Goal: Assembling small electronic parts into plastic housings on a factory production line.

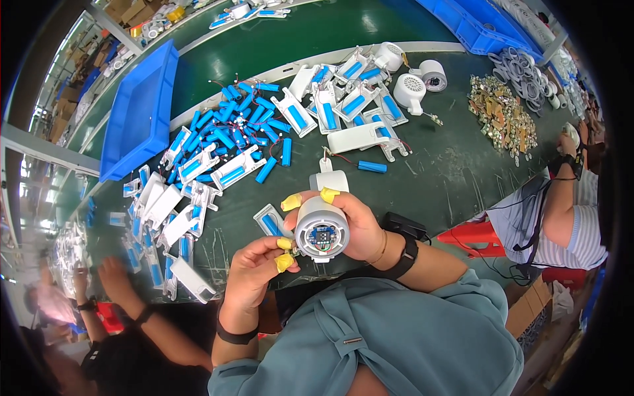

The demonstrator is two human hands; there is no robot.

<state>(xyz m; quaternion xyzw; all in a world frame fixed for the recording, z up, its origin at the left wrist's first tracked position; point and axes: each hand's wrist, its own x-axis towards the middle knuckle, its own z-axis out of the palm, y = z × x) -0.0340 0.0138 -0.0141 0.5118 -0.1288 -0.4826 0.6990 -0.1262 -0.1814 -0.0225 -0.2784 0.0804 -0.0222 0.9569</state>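
Note:
My right hand (362, 228) is wrapped around a white cylindrical fan housing (318, 214), its open end turned toward me. Inside that end a blue circuit board (321, 235) sits within a grey ring. Close against the left side of the housing, my left hand (254, 267) pinches a tiny piece at its rim, too small to make out. Yellow covers wrap some fingertips on both hands. Just beyond the housing lies another white part (328, 179) with a tab. A white handle shell with a blue battery (269, 221) rests beside my left fingers.
Loose blue batteries (231, 125) and white handle shells (178, 221) cover the table's left and middle. White fan heads (410, 91) stand farther back. Small metallic parts (502, 115) and grey rings (522, 72) are heaped at right. Blue trays (140, 109) flank the table; co-workers sit both sides.

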